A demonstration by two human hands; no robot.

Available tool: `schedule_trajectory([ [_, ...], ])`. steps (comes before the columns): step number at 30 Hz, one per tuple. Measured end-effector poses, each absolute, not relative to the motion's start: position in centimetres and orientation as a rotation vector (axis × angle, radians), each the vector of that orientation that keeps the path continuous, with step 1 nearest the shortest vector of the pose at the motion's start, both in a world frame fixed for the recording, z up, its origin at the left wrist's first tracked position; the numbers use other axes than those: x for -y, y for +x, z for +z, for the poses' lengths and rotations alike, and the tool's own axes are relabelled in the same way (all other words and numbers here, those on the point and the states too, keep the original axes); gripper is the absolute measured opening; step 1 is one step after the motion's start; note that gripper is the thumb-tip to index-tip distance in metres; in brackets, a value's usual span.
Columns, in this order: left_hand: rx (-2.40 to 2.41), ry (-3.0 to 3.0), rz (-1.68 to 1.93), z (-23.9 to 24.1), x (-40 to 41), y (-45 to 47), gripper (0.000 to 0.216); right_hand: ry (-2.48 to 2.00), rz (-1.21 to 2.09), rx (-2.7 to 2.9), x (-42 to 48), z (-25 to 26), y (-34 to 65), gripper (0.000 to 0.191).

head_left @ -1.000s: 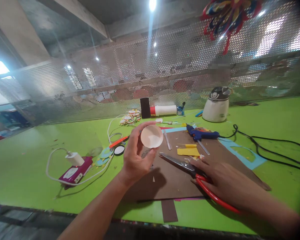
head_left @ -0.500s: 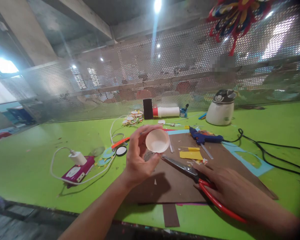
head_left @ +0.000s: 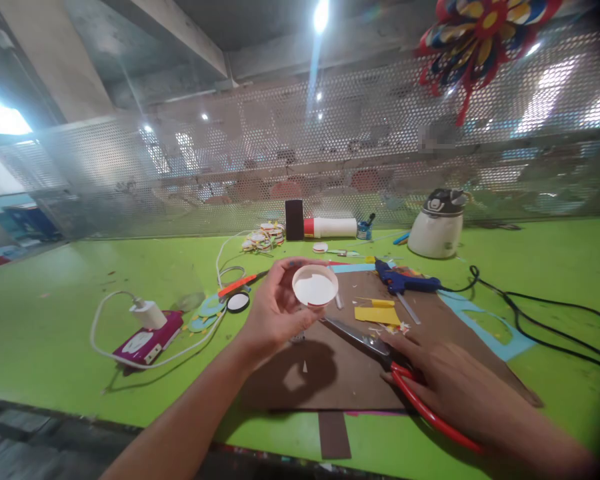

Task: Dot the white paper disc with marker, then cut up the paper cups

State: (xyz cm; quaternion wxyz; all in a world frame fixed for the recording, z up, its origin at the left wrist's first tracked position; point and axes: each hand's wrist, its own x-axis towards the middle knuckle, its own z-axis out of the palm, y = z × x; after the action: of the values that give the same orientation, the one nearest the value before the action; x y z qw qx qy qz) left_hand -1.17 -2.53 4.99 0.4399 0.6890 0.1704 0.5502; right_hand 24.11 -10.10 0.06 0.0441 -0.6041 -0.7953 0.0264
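A: where's the white cup [head_left: 315, 289] at?
B: left hand [head_left: 274, 315] pinches it over the brown sheet's [head_left: 350, 383] far-left corner. Right hand [head_left: 453, 388] lies on the scissors [head_left: 361, 339] near the sheet's front edge, can't tell if it's gripping. Charger [head_left: 149, 313] sits well apart, toward the counter's [head_left: 55, 327] left edge.

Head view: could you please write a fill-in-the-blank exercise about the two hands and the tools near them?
The left hand holds a small round cup that is ____ inside. The right hand rests on scissors with ____ handles. The scissors lie on a ____ board. Beyond them lies a ____ glue gun.
Missing words: white; red; brown; blue.
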Motion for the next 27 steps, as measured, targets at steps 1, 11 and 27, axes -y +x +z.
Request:
schedule_trajectory([
  [1, -0.429, 1.736, 1.379, 5.0, 2.6, -1.1, 0.05, -1.855, 0.091, 2.432, 10.1, 0.1, 24.1, 0.042],
  [11, -0.406, 1.653, 1.305, 5.0, 2.3, -1.6, 0.064, -1.838, 0.066, 2.402, 10.0, -0.2, 24.3, 0.048],
  [27, -0.461, 1.485, 1.048, 5.1, 2.8, -1.1, 0.052, -1.804, 0.051, 2.397, 10.0, -0.3, 24.5, 0.047],
])
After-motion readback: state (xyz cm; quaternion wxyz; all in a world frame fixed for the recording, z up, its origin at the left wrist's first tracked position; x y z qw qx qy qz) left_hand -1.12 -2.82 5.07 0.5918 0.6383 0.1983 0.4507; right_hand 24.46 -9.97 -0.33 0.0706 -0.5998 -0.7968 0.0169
